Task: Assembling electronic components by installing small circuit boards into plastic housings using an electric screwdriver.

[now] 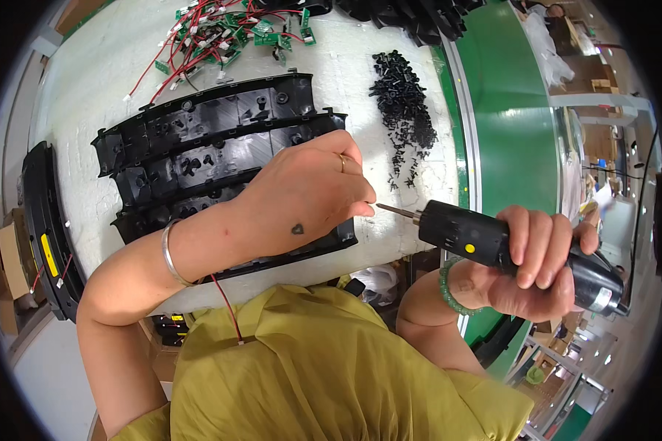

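My right hand (531, 263) grips a black electric screwdriver (478, 239) with a yellow button, its metal bit pointing left. My left hand (309, 192), with a ring and a silver bangle at the wrist, has its fingers pinched at the tip of that bit; anything between the fingertips is too small to see. Under the left hand lie three long curved black plastic housings (198, 143) side by side on the white bench (110, 81). A thin red wire (226, 303) runs from below my wrist toward my olive shirt.
A heap of small black screws (404, 110) lies right of the housings. Green circuit boards with red wires (213, 33) sit at the far edge. Another black housing (44, 228) hangs off the bench's left side. A green conveyor belt (515, 125) runs along the right.
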A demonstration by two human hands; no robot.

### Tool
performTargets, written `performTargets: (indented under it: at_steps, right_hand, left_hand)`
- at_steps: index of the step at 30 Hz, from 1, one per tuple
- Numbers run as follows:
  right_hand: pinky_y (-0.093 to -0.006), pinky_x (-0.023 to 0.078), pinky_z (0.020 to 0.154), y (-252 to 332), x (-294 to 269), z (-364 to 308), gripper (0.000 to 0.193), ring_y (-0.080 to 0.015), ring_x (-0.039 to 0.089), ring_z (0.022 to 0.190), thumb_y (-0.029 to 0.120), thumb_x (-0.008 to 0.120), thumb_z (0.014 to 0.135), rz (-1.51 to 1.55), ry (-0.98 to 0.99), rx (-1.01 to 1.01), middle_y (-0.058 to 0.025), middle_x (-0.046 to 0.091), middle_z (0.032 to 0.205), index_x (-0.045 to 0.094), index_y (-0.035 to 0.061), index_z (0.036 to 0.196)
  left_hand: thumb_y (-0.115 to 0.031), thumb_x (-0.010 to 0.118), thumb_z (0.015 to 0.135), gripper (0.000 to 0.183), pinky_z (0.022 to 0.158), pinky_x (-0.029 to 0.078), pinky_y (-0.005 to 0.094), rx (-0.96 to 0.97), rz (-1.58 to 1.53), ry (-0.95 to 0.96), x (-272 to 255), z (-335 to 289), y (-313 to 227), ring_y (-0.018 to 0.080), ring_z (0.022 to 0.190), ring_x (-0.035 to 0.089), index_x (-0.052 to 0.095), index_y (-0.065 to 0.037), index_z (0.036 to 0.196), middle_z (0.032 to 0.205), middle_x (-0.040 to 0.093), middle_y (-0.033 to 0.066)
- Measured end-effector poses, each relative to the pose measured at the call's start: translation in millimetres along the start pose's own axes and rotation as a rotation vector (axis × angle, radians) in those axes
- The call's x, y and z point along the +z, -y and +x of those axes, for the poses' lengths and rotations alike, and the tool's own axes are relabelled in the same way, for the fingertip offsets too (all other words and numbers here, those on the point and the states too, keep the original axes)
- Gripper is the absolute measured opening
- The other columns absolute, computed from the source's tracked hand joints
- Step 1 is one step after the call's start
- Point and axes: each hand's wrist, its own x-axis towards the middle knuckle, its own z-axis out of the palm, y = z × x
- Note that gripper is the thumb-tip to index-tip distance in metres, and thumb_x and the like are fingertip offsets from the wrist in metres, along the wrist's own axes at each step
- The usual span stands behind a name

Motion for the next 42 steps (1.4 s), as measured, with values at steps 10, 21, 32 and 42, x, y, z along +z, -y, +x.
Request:
performTargets:
  at_steps: [10,21,32,42]
  right_hand:
    - [-0.02,0.044,0.049,-9,27,6,0.035,-0.0053,0.049,0.042,0.007,0.061,0.074,-0.001,-0.061,-0.092,0.0043,0.053,0.057,0.045,0.0086,0.104]
    - [-0.0155,0.04,0.046,-15,56,-1,0.032,-0.0034,0.049,0.041,0.007,0.066,0.066,-0.023,-0.051,-0.221,0.0077,0.051,0.053,0.047,0.0107,0.092]
    - [-0.0224,0.038,0.052,-16,24,-3,0.03,-0.0077,0.046,0.048,0.008,0.054,0.076,-0.199,0.034,-0.132,0.0025,0.045,0.059,0.044,0.0093,0.105]
    - [-0.0227,0.035,0.051,-20,21,-2,0.029,-0.0079,0.043,0.047,0.009,0.054,0.077,-0.19,-0.012,-0.134,0.0024,0.042,0.059,0.041,0.0088,0.103]
  left_hand:
    - [-0.024,0.076,0.071,0.018,0.061,0.047,0.0303,0.008,0.034,-0.157,-10,-11,-10,0.0193,0.078,0.058,0.065,-0.009,0.075,0.07,0.059,-0.0013]
    - [-0.022,0.074,0.07,0.019,0.058,0.051,0.0274,0.07,0.073,-0.218,-12,-20,-12,0.0188,0.081,0.063,0.061,-0.009,0.075,0.073,0.061,-0.0009]
    - [-0.014,0.065,0.078,0.014,0.071,0.05,0.0377,-0.149,0.783,-0.173,-141,-38,66,0.0313,0.079,0.061,0.067,-0.008,0.091,0.081,0.065,0.0114]
    - [-0.006,0.07,0.073,0.025,0.064,0.05,0.0329,-0.562,0.781,-0.233,-159,-58,94,0.0238,0.068,0.064,0.067,-0.006,0.098,0.079,0.066,0.0105]
